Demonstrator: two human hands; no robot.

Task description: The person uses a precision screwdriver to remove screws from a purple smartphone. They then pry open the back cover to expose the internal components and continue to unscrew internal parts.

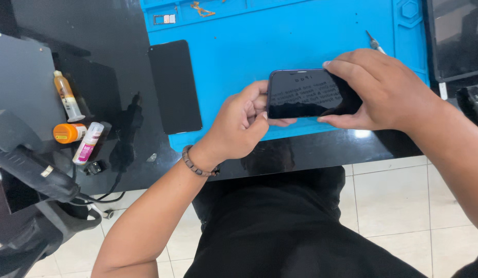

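Both hands on dark phone (pixel 306 93) over blue mat (pixel 280 41): left hand (pixel 241 123) fingers pinching left end, right hand (pixel 375 90) fingers clamped round right end. Spare black screen (pixel 174 87) lying beside on worktop (pixel 94 62).

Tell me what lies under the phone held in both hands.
Under the phone, gripped by the left hand and right hand, lies the blue work mat near its front edge. The patch of mat directly beneath the phone is covered, so anything there stays hidden.

Black glossy phone (pixel 306 93) over a bright blue mat (pixel 280 41) (orange cap (pixel 68 133) nearby).
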